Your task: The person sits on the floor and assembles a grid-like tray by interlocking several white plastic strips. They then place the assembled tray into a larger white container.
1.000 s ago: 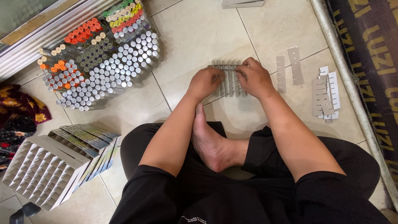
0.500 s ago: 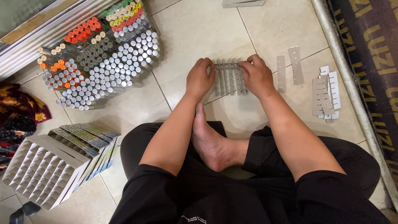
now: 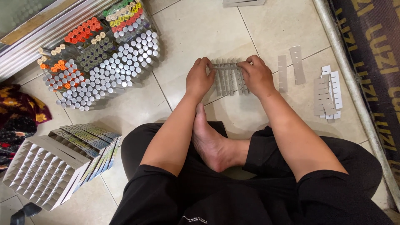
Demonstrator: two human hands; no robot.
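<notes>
Slotted strips point(image 3: 228, 77) btwn both hands, tube bundle point(image 3: 100, 58) far left, loose strips point(image 3: 327, 93) right, divider grid point(image 3: 41, 171) near-left.

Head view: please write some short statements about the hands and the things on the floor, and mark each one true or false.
1. Both hands, the left hand and the right hand, touch the set of grey slotted strips. True.
2. The bundle of capped tubes lies on the person's right. False: it lies on the left.
3. The white grid box is full of tubes. False: its cells look empty.
4. Two single grey strips lie right of the right hand. True.
5. A bare foot rests between the arms. True.
</notes>
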